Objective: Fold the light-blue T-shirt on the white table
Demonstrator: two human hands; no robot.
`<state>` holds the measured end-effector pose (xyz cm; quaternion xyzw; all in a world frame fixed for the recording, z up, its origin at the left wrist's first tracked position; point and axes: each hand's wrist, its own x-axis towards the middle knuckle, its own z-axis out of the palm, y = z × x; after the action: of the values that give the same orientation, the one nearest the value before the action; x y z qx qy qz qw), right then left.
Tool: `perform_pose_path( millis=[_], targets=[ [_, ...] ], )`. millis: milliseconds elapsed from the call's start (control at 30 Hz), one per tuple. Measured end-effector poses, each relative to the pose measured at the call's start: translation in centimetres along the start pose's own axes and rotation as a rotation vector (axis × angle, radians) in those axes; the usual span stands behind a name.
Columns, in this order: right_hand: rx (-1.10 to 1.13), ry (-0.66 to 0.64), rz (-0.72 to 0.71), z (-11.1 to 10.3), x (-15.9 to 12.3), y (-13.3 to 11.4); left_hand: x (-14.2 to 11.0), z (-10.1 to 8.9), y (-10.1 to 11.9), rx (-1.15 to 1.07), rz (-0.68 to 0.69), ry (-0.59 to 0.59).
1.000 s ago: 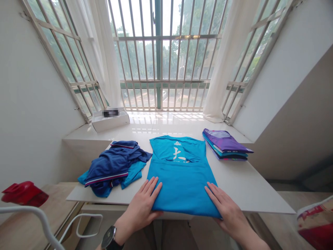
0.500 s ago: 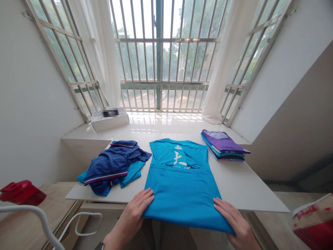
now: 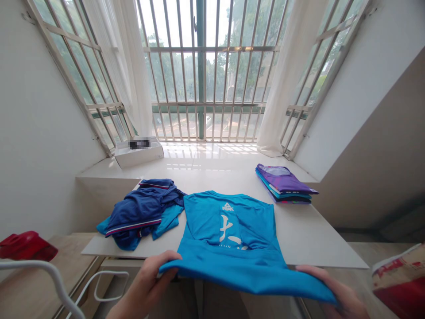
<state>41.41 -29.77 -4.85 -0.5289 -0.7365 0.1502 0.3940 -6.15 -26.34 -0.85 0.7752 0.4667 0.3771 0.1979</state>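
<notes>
As your left hand and right hand gripped the hem of the blue T-shirt, your arms reached forward and held that hem raised over the near edge of the white table, with the rest of the shirt lying on it. On the table's left lay one crumpled clothes pile, on its right one folded clothes stack; beyond its far edge stood one white box, its contents unseen.

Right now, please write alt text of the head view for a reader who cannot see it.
The left hand and right hand lift the edge of a blue T-shirt on a white table. A crumpled navy-and-blue clothing pile lies to its left, a folded purple-topped stack to its right, below a barred window.
</notes>
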Motion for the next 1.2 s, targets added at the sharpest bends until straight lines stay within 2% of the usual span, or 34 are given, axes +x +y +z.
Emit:
perform_pose_path(
  millis=[100,200,333,433,533,633,900,1000,1100,1200],
  targets=[
    [0.046,0.071,0.133,-0.3,4.1,-0.9,4.8,-0.3,0.7,-0.051,-0.034,0.008],
    [0.129,0.102,0.278,0.5,9.4,-0.8,10.7,0.8,-0.1,-0.145,-0.102,0.024],
    [0.228,0.039,0.306,2.9,15.8,1.6,17.2,4.0,-3.8,-0.152,-0.156,0.043],
    [0.073,0.028,0.347,4.8,18.6,4.1,19.6,6.4,-7.0,-0.026,-0.185,0.014],
    [-0.027,0.002,0.338,6.2,19.6,5.9,20.1,7.9,-9.3,0.038,-0.222,0.012],
    [-0.079,-0.001,0.326,7.0,19.8,6.8,20.0,8.5,-10.7,0.046,-0.237,0.04],
    [-0.3,-0.061,0.381,7.8,20.4,8.2,19.9,8.7,-11.5,0.195,-0.274,0.033],
    [-0.425,-0.113,0.429,7.9,20.3,7.6,19.7,8.8,-11.4,0.268,-0.29,0.006],
    [-0.614,-0.159,0.503,7.5,20.2,6.0,19.5,8.7,-11.2,0.283,-0.296,-0.02],
    [-0.726,-0.078,0.452,7.1,19.7,3.8,19.2,8.4,-10.6,0.346,-0.234,0.037]
  ],
)
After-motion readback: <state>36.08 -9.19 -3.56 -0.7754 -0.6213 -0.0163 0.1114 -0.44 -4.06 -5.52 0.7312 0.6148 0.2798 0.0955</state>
